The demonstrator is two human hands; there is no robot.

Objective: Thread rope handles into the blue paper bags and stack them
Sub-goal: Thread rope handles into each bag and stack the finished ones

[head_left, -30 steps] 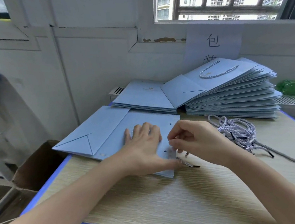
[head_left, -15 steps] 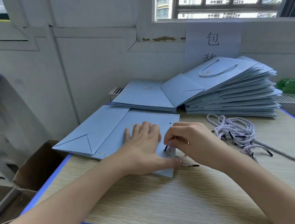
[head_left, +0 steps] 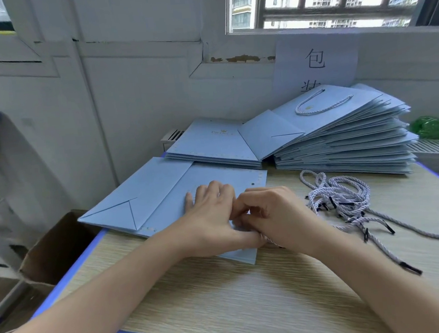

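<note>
A flat blue paper bag (head_left: 162,195) lies on the wooden table in front of me, its punched holes near the right edge. My left hand (head_left: 212,214) presses flat on the bag, thumb pinning its right edge. My right hand (head_left: 273,214) is curled over that edge, fingers pinched on a rope handle whose end is mostly hidden under the hand. A loose bundle of grey-white rope handles (head_left: 343,198) with black tips lies to the right. A tall stack of bags (head_left: 343,139), the top one with a handle, stands at the back right.
A low stack of blue bags (head_left: 211,145) sits behind the working bag. The table (head_left: 251,296) has a blue edge. A cardboard box (head_left: 58,244) stands below on the left. A green object (head_left: 437,126) lies at far right by the wall.
My right hand has moved left and down onto the bag's right edge, closing against my left thumb. The rope end seen below the hand earlier is now hidden.
</note>
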